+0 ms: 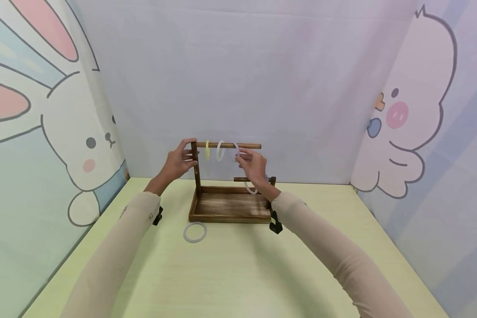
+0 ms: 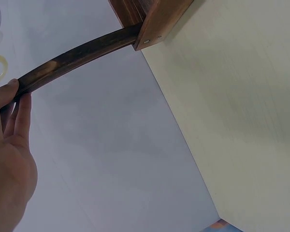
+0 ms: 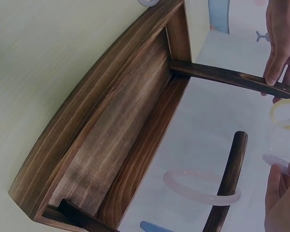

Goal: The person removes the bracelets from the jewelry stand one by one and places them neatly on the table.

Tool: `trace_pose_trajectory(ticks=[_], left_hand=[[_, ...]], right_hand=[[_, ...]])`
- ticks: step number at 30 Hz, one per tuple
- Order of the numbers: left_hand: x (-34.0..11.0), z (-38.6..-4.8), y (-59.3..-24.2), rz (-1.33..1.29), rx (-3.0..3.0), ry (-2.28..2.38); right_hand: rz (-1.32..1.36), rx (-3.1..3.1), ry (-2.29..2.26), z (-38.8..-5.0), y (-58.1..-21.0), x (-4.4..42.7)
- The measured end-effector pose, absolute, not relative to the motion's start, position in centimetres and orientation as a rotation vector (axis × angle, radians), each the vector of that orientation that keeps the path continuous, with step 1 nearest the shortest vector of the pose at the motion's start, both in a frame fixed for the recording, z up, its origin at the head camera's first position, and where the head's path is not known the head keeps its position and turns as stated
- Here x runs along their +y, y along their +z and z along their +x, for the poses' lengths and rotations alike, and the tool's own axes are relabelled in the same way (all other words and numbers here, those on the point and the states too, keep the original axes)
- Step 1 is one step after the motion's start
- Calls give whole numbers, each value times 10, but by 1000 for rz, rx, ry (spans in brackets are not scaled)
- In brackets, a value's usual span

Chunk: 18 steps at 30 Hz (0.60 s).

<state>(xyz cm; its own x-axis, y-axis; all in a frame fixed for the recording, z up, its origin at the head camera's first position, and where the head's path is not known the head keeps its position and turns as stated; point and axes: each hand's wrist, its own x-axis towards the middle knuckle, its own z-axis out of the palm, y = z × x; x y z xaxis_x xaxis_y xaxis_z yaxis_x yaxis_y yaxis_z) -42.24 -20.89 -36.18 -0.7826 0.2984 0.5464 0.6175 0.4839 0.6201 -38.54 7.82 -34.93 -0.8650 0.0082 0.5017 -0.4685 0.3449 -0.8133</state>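
My left hand (image 1: 179,162) grips the top of the tall post (image 1: 196,170) of a dark wooden rack, thumb and fingers on either side of it in the left wrist view (image 2: 12,140). My right hand (image 1: 253,165) pinches a pale purple ring (image 1: 236,149), which hangs around the upper bar (image 1: 248,145). Left of it on that bar hang a white ring (image 1: 220,151) and a yellow ring (image 1: 207,150). On the lower bar (image 3: 232,166) hangs a pale pinkish ring (image 3: 203,199); part of a blue ring (image 3: 157,227) shows nearby.
A pale ring (image 1: 195,232) lies flat on the light table (image 1: 222,274), in front of the rack tray's left corner. The rack's tray (image 1: 230,218) stands near the back wall. Cartoon-printed panels (image 1: 405,132) rise on both sides.
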Motion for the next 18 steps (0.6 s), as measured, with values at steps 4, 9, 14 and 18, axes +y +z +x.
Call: trace_pose_trajectory(ticks=[4,9,14,18], left_hand=[[-208,-423,-362,-769,-2362,-1209],[-208,-422,-362,-765,-2372,-1202],[-208,-420,-361,-754,-2380,-1178],[-208,-419,-359,-759,-2382,-1178]], right_hand=[[426,-2206,1512,-385,-349,82],[460,-2189,1485,-384,-349,90],[473,-2191,1454,-379,-346,95],[447,-2197,1448,-377,-344,99]])
